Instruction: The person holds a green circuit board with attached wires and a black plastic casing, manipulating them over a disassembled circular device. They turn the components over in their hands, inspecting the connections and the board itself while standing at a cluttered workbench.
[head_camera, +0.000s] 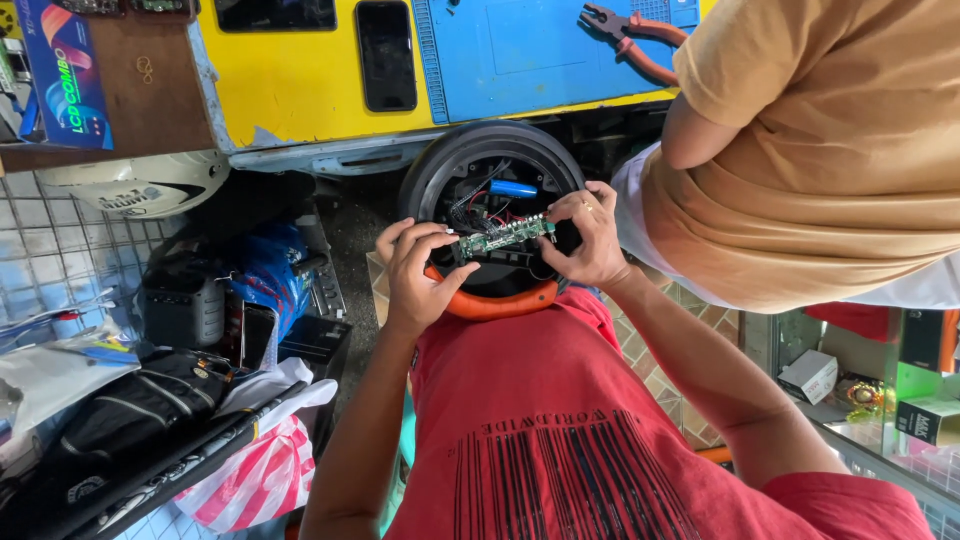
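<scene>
Board (505, 235), thin, light and likely fragile, is pinched at its ends by left hand (420, 275) and right hand (590, 235) over the open wheel (440, 175).

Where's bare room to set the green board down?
Free: the blue mat between the black phone and pliers; also yellow bench left of that phone. Crowded: both hands over the round black housing; bags fill the left.

A long, thin green circuit board (505, 235) with tiny parts on it lies nearly flat, tilted a little, over the open middle of a round black speaker (492, 215). The speaker has an orange edge, wires and a blue battery (513, 189) inside.
</scene>
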